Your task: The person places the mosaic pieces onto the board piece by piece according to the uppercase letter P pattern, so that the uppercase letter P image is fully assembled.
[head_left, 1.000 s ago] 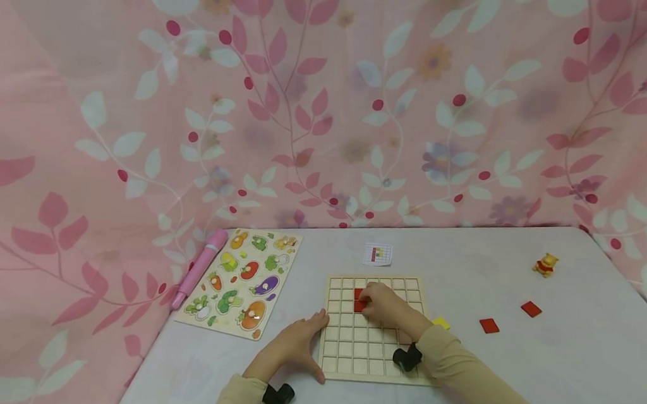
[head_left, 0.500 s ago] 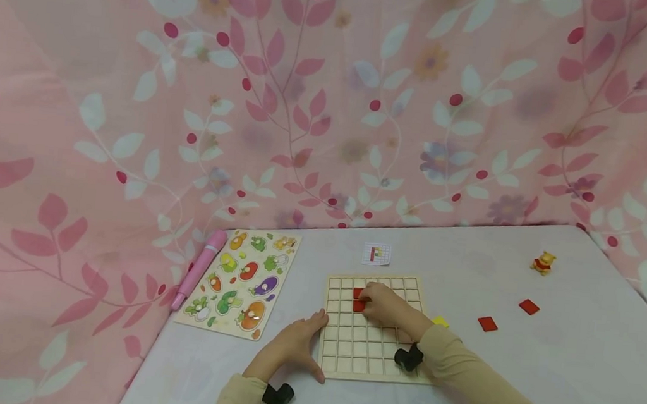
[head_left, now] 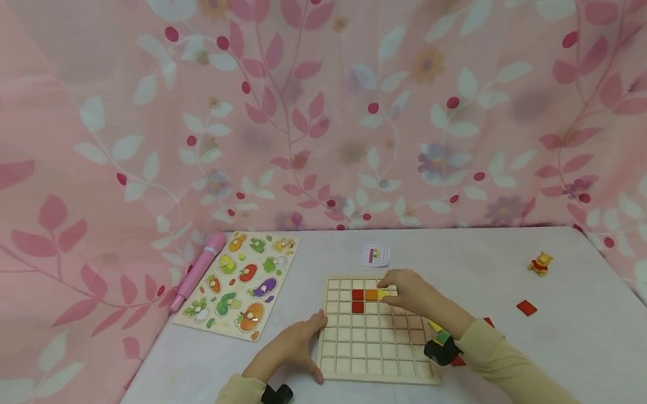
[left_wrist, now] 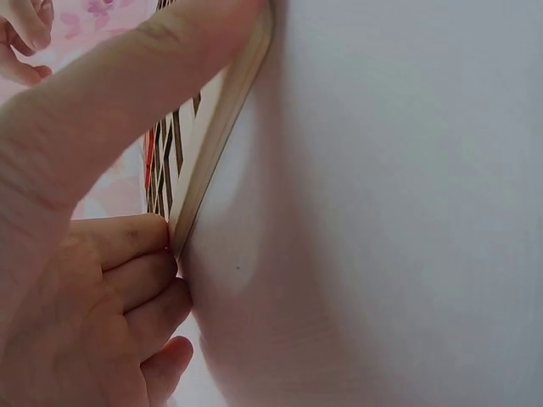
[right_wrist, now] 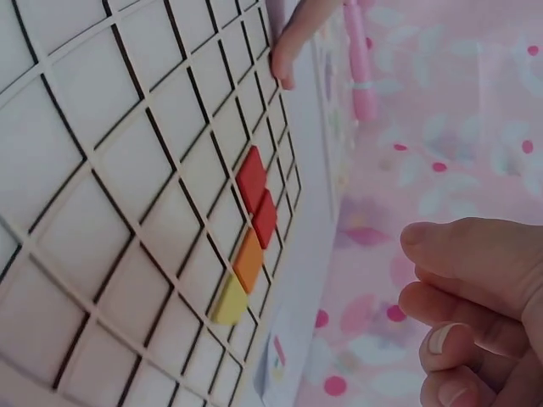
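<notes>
A wooden grid board (head_left: 359,349) lies in front of me. Two red tiles (head_left: 358,307) sit one above the other in its cells, with an orange tile (head_left: 371,295) and a yellow tile (right_wrist: 229,301) in a row beside the upper one. My left hand (head_left: 292,345) rests its spread thumb and fingers on the board's left edge and lower left corner. Over the upper right of the grid is my right hand (head_left: 414,293), its fingertips close to the yellow tile in the head view. In the right wrist view its fingers are loosely bent, with nothing between them.
Partly hidden by the right wrist, yellow and green tiles (head_left: 441,335) lie beside the board. Loose red tiles (head_left: 527,308) and a bear figurine (head_left: 540,263) are further right. A pattern card (head_left: 375,255) lies behind; a vegetable puzzle (head_left: 240,284) and pink marker (head_left: 198,271) are left.
My right hand has shifted right and slightly up from the red tiles, uncovering the orange and yellow ones. The left hand stays at the board's edge.
</notes>
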`<state>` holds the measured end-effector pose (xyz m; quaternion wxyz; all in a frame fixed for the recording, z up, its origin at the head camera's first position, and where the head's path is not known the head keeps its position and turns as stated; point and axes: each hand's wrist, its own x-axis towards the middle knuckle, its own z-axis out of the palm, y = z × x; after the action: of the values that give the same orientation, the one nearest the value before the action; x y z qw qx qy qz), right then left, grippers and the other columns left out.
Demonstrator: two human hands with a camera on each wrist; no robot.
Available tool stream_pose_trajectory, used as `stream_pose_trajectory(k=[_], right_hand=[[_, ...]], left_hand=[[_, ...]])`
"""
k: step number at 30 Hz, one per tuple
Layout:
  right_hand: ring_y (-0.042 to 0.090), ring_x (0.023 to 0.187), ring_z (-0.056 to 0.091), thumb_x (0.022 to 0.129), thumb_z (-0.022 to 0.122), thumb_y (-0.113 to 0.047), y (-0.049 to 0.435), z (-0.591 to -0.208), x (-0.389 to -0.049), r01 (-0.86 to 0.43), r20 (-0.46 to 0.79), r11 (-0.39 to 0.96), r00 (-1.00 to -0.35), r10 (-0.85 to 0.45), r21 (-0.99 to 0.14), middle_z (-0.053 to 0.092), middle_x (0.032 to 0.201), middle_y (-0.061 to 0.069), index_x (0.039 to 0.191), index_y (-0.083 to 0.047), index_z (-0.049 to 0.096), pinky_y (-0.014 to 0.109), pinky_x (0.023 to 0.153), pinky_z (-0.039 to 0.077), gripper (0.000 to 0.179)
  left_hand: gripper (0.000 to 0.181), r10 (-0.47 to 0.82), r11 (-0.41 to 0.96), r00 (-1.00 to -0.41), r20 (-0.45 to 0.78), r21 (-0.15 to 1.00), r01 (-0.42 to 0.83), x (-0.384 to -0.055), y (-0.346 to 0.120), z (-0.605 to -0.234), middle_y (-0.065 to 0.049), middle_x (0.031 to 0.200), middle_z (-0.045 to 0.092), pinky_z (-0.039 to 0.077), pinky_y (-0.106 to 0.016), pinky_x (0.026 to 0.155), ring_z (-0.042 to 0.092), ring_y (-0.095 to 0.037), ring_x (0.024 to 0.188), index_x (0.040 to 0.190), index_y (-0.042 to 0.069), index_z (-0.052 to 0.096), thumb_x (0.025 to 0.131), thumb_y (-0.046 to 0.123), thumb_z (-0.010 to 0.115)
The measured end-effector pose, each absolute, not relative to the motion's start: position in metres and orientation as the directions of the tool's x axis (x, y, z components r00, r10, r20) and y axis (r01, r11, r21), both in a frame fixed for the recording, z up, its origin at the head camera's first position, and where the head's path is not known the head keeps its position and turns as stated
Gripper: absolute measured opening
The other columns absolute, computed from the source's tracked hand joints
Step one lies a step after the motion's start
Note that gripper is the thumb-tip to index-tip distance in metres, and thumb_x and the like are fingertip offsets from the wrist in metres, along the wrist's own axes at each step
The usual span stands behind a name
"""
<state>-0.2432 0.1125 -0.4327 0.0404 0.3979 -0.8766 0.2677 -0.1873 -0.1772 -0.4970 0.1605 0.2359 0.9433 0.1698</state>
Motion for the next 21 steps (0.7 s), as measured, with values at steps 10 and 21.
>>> stream_pose_trajectory(k=[10,21], right_hand=[[0.003,0.054,0.044,0.074,0.071,-0.008,0.158,-0.422,-0.235,-0.652,0.296,0.593,-0.751,-0.591,-0.472,0.061,0.087,0.002,0.094,-0.002,0.067,0.019,0.048,0.043,0.021],[0.003,0.049,0.036,0.071,0.074,-0.007,0.202,-0.420,-0.213,-0.604,0.264,0.658,-0.793,-0.548,-0.449,0.062,0.088,0.005,0.093,-0.001,0.067,0.019,0.042,0.038,0.023]], left_hand=[[0.121,0.502,0.827,-0.835,-0.225,0.406,0.388,-0.186,-0.179,-0.495,-0.010,0.144,0.021,0.025,-0.039,0.102,0.026,-0.024,0.128,0.140,0.006,0.029,0.042,0.053,0.082],[0.122,0.508,0.821,-0.832,-0.223,0.418,0.389,-0.189,-0.178,-0.499,-0.009,0.145,0.020,0.024,-0.040,0.102,0.025,-0.024,0.129,0.141,0.007,0.028,0.042,0.054,0.081]])
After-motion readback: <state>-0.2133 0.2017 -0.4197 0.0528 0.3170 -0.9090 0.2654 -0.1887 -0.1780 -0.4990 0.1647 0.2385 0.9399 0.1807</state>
